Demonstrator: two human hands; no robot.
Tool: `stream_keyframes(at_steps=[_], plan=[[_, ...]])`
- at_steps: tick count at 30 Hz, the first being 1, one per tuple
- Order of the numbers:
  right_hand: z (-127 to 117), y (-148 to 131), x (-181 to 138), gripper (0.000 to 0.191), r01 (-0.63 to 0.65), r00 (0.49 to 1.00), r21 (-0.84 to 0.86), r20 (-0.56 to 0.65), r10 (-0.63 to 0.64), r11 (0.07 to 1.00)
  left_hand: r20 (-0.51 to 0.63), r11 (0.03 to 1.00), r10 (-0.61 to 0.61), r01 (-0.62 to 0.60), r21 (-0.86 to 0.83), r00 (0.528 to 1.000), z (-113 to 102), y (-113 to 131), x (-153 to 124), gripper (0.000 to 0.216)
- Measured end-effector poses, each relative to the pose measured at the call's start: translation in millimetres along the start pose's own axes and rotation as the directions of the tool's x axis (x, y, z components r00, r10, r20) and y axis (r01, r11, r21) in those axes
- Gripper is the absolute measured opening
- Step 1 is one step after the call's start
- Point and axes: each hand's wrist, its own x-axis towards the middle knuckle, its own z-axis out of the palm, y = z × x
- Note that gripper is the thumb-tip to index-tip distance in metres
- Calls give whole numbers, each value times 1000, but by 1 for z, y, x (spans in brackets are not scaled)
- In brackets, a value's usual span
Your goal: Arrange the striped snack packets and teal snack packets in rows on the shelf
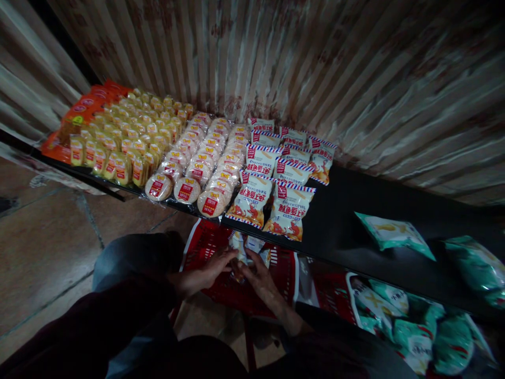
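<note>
Both hands meet over the red basket [240,292]: left hand [205,273] and right hand [258,276] fingers pinching 1 snack packet [239,247], its long axis pointing toward the bench [355,231].

I am seeing both hands crowding low inside the red basket [221,295], under the black shelf [347,210] edge, which is overhanging just above them. Packet rows [197,158] are filling the shelf's left half; bare room is lying between those and the green packets [394,231] at right.
</note>
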Motion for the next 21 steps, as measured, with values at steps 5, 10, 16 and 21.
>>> stream_keyframes(at_steps=[5,10,16,21], plan=[[2,-6,-5,42,170,982,-136,108,-156,976,11,997,-12,12,-76,1000,1,-1,-1,43],[2,-2,-2,34,242,967,-224,136,-216,944,21,967,-92,94,-235,996,-3,-10,11,37],[1,1,4,27,220,975,-164,78,-210,962,58,927,-217,224,-301,975,-8,-12,23,29],[1,1,6,26,183,983,-78,46,-179,980,110,892,-265,287,-349,958,-10,-10,22,32]])
